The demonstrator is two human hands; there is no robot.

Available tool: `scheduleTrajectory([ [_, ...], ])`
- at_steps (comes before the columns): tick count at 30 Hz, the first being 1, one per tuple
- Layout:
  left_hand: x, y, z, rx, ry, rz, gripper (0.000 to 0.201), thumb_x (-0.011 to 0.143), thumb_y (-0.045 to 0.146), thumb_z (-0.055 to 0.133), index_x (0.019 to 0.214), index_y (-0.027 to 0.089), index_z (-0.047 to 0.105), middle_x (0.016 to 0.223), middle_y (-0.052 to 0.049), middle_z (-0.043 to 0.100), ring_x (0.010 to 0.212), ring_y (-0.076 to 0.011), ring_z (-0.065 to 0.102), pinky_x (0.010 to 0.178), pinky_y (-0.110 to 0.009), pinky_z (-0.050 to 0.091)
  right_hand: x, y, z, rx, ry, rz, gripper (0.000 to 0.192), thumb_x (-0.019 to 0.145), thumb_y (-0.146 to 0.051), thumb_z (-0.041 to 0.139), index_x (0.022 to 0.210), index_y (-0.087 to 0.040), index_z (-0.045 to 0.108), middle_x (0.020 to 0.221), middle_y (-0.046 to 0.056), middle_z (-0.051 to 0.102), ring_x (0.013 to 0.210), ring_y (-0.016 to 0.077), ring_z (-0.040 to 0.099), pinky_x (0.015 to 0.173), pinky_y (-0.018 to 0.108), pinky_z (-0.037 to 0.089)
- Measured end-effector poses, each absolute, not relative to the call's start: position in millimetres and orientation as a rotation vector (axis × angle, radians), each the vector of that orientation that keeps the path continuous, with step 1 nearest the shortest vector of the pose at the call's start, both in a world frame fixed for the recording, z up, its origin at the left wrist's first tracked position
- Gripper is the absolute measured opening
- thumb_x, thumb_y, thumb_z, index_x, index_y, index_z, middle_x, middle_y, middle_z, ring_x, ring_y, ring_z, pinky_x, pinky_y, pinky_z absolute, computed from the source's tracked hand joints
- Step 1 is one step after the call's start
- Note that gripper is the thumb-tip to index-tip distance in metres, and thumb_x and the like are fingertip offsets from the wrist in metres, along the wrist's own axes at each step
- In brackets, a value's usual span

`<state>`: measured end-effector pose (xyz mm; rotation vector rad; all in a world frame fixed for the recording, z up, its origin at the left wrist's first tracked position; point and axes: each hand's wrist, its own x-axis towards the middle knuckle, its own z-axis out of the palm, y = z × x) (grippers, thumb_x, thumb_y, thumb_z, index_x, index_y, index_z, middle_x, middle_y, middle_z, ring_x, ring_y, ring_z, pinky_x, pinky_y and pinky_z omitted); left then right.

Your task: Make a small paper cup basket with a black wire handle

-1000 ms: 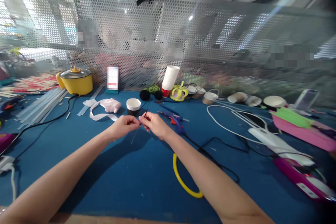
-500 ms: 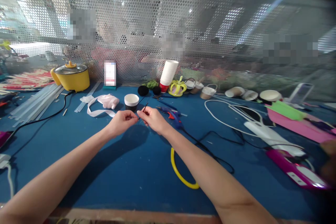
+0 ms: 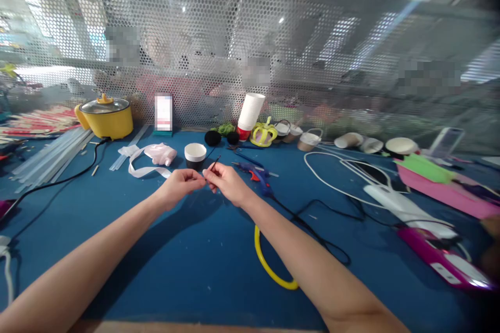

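Observation:
In front of me my right hand (image 3: pixel 228 183) is closed in a pinch around a thin dark strip (image 3: pixel 216 161), whose upper end sticks up past the fingers. My left hand (image 3: pixel 180 186) meets it fingertip to fingertip, its thumb and fingers pinched at the strip's lower end, which is mostly hidden. Just behind the hands stands a paper cup (image 3: pixel 195 153), white above and black below. Pale ribbon (image 3: pixel 146 172) trails from a pinkish bundle (image 3: pixel 161 154) behind my left hand. A blue glue gun (image 3: pixel 262 179) lies right of my right hand.
A yellow pot (image 3: pixel 111 120) and clear glue sticks (image 3: pixel 52 158) occupy the left. Along the mesh panel stand stacked white cups (image 3: pixel 251 110), a yellow crocheted piece (image 3: pixel 263 132) and small baskets (image 3: pixel 310 139). Cables, a power strip (image 3: pixel 441 257), a pink tray (image 3: pixel 445 187) and a yellow ring (image 3: pixel 267 268) lie rightward.
My hands have drawn slightly closer together and less of the dark strip shows between them. The whole view has tipped a little; the things on the table stay in place.

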<state>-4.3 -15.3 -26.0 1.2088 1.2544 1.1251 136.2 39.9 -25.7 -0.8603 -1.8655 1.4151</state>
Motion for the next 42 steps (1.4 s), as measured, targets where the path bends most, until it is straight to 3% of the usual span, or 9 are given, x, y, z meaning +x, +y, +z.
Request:
scheduleTrajectory([
  [17,-1.8,-16.5,-30.6,1.42,1.362,1.122,0.017,0.064,0.03,0.058,0.065,0.013,0.055,0.056,0.002,0.051,0.053,-0.008,0.041,0.048,-0.021,0.028,136.2,38.5,-26.7,-1.015,-1.977,1.101,0.031,0.074,-0.043,0.054,0.061,-0.017,0.045,0.043,-0.006,0.043,0.04,0.0068,0.037,0.04,0.02,0.028],
  [27,-4.2,-18.2,-22.9,1.097,1.202,1.095,0.018,0.059,0.028,0.063,0.06,0.013,0.053,0.053,0.004,0.045,0.045,-0.0047,0.033,0.046,-0.022,0.022,137.1,43.8,-26.2,-0.781,-1.828,1.574,0.033,0.066,-0.046,0.062,0.073,-0.016,0.05,0.062,-0.002,0.052,0.051,0.0073,0.047,0.044,0.02,0.038],
  [42,-2.2,-16.8,-30.6,1.401,1.349,1.112,0.017,0.064,0.029,0.057,0.066,0.012,0.056,0.056,0.002,0.049,0.052,-0.0076,0.038,0.049,-0.022,0.026,136.4,41.0,-27.6,-0.953,-1.976,1.141,0.034,0.072,-0.048,0.054,0.062,-0.017,0.045,0.045,-0.006,0.044,0.041,0.0073,0.039,0.043,0.021,0.031],
])
